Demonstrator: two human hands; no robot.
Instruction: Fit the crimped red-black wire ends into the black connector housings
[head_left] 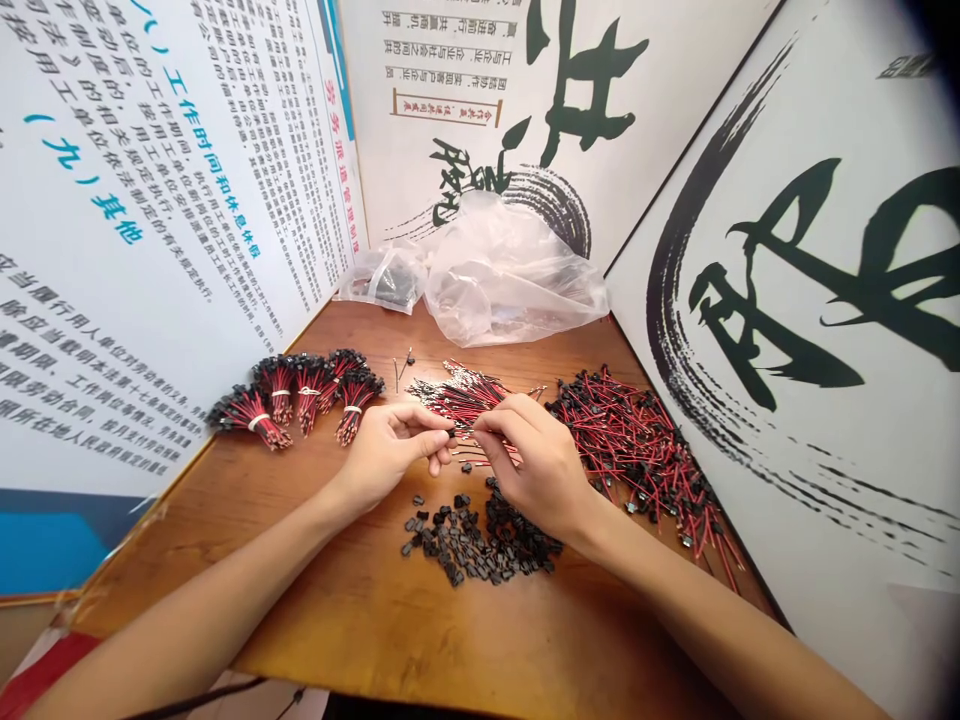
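Observation:
Between thumb and fingers, my left hand [397, 445] pinches a small black connector housing [451, 432]. Close on its right, my right hand [536, 460] is closed in a pinch around what looks like a thin wire, mostly hidden by the fingers. Behind both hands lies a pile of red and black wires [469, 390] with bare metal ends. Nearer to me, a heap of loose black connector housings [480, 535] spreads over the wooden table [337, 590]. To the right of my right hand is a large pile of red and black wires with black connectors [637, 440].
Several tied bundles of wires with connectors [300, 390] stand at the left. Clear plastic bags [510, 275] rest at the back against the wall. Printed panels [810, 250] enclose the table at the left, back and right. A couple of stray wires [403, 368] lie behind my left hand.

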